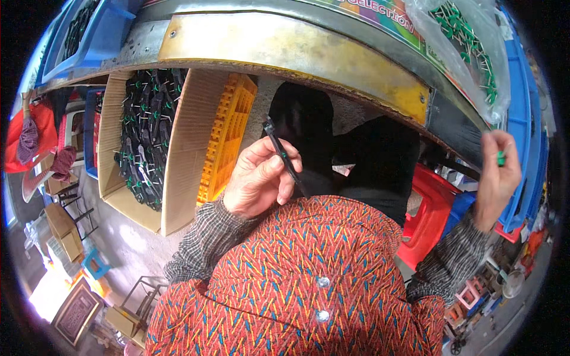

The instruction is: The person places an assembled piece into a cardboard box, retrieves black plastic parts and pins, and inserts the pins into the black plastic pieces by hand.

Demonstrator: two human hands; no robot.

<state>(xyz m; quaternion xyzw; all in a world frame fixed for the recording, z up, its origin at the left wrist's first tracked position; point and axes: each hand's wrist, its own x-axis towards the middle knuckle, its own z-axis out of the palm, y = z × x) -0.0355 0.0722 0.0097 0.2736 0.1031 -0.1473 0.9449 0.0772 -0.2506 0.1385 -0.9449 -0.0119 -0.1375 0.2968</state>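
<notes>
My left hand (255,181) is closed around a slim black plastic part (284,155), held at a slant above my lap. Its upper end has a small notched tip. Off to the right, the fingers of my right hand (497,178) pinch a small green-headed pin (501,158), most of it hidden by the fingers. Just beyond that hand, a see-through plastic bag (496,113) lies on the bench with many green-headed pins (463,38) showing metal shafts.
The metal-edged bench (285,47) runs across the far side. Below it at left stands a cardboard box (193,136) of black parts with green pieces (145,142), beside a yellow plastic crate (228,136). A blue bin (98,35) sits at far left; a red stool (424,219) is at right.
</notes>
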